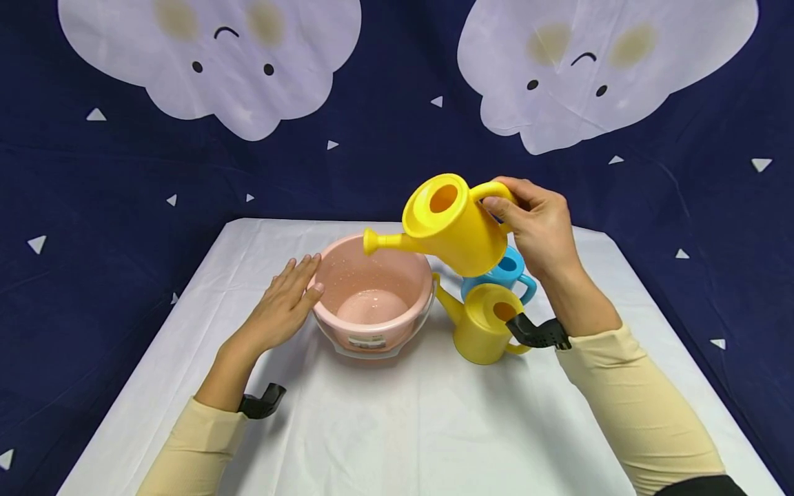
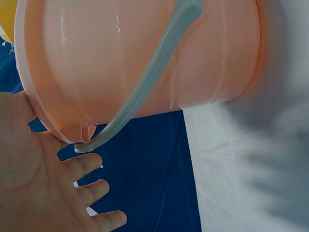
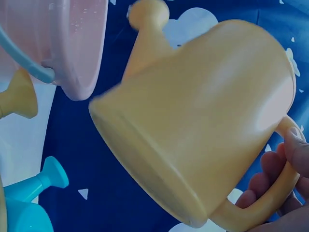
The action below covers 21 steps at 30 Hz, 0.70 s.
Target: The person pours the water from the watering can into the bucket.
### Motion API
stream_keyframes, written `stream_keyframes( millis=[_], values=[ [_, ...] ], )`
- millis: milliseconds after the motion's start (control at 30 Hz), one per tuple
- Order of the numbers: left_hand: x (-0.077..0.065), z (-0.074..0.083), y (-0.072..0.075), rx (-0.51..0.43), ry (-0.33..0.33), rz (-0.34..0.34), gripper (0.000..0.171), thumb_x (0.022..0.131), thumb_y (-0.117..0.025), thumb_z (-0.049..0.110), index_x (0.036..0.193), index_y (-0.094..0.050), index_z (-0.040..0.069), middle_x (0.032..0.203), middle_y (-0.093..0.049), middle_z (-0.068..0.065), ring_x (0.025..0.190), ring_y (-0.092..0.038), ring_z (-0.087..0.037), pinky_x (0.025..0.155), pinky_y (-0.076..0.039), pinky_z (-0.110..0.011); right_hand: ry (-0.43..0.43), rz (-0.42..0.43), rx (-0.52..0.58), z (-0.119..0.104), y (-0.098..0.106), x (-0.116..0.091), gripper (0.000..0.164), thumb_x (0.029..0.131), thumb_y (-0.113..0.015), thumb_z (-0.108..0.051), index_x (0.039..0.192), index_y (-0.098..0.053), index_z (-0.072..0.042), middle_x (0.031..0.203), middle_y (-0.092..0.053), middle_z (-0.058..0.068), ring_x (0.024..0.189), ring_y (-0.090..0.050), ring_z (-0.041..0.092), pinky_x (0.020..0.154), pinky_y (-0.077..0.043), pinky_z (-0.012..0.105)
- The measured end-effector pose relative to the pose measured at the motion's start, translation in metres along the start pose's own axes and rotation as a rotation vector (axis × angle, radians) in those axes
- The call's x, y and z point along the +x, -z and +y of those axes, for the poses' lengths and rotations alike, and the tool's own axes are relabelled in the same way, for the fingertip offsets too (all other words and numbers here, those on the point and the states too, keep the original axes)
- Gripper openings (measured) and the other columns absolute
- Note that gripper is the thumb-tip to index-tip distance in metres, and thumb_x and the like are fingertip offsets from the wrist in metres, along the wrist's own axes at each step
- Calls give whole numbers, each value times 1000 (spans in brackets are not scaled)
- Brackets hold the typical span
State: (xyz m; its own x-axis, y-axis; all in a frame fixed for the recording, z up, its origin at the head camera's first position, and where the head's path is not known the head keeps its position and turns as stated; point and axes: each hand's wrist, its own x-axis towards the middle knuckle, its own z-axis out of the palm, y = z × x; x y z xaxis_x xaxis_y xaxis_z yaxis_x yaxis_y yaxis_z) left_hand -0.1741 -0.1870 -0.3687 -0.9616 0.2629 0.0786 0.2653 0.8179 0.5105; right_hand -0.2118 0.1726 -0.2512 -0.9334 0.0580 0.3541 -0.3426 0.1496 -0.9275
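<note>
My right hand (image 1: 541,219) grips the handle of a yellow watering can (image 1: 474,238), fingers curled round it. The can hangs tilted above a pink bucket (image 1: 366,318), its spout over the bucket's opening. Droplets and a little water show inside the bucket. My left hand (image 1: 287,303) rests against the bucket's left rim with its fingers straight; in the left wrist view the palm (image 2: 38,169) faces the rim, near the end of the grey handle (image 2: 140,92). From the right wrist, the held can's base (image 3: 145,164) is seen from below.
A second yellow watering can (image 1: 480,334) stands on the table right of the bucket, its spout close to the rim. Behind it is a blue watering can (image 1: 511,269). A white cloth covers the table (image 1: 384,427); a dark blue cloud-print curtain (image 1: 397,172) hangs behind.
</note>
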Motion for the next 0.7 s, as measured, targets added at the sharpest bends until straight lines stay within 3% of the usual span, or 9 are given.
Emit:
stream_keyframes(
  millis=[267, 700],
  values=[
    [0, 0, 0, -7, 0, 0, 59, 101, -24, 49, 153, -9, 24, 160, -10, -10, 149, 0, -33, 115, -3, -62, -16, 7, 112, 7, -1, 0, 32, 80, -74, -22, 106, -70, -5, 89, -70, -2, 80, -62, 13, 64, -52, 18],
    [0, 0, 0, -8, -3, 4, 60, 101, -24, 50, 153, -9, 25, 160, -10, -9, 149, 0, -33, 115, -4, -62, 8, 64, 244, 12, 4, -7, 27, 77, -75, -18, 99, -72, -3, 85, -69, 1, 75, -61, 13, 67, -54, 19]
  ],
)
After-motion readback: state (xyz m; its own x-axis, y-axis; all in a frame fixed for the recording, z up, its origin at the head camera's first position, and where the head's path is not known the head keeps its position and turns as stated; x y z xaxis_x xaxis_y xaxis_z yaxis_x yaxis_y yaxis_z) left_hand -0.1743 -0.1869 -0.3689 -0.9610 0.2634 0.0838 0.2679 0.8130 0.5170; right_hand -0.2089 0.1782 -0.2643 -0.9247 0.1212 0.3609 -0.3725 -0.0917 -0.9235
